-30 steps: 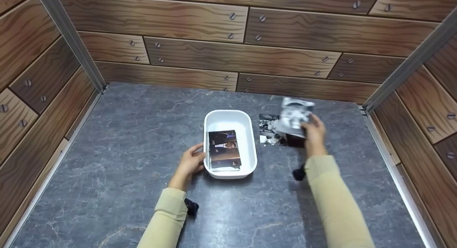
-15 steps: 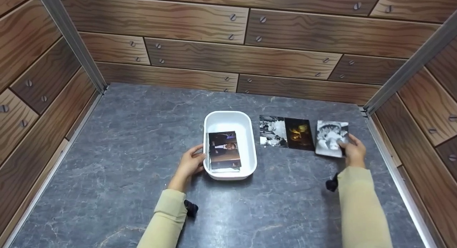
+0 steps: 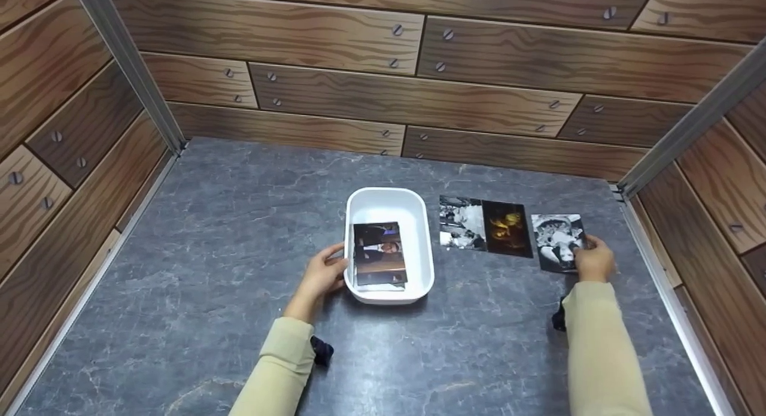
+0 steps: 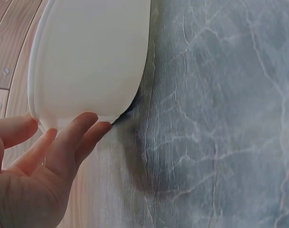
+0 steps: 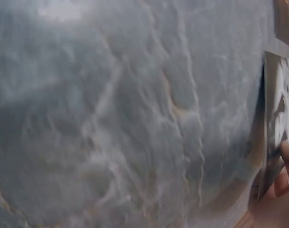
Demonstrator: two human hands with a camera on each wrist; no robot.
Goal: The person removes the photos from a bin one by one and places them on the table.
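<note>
A white rectangular container [image 3: 390, 203] stands mid-table with a colour photo [image 3: 379, 260] lying on others inside. My left hand [image 3: 322, 275] holds its left side; in the left wrist view, the thumb is at the rim and the fingers touch the outer wall [image 4: 94, 61]. At the right, my right hand [image 3: 594, 261] pinches the lower right edge of a black-and-white photo print [image 3: 555, 236], seen also as a slightly raised photo [image 5: 277, 99] in the right wrist view. Left of it lie a dark golden photo [image 3: 507, 227] and another black-and-white photo [image 3: 462, 223].
The grey marbled tabletop [image 3: 197, 236] is bounded by wood-patterned panels [image 3: 335, 90] at the back and sides. Metal strips run along the side edges. Black wrist cameras [image 3: 322, 350] sit below the forearms.
My right hand has carried the black-and-white photo rightward and lowered it beside the other two, uncovering the dark golden photo. My left hand stays at the container.
</note>
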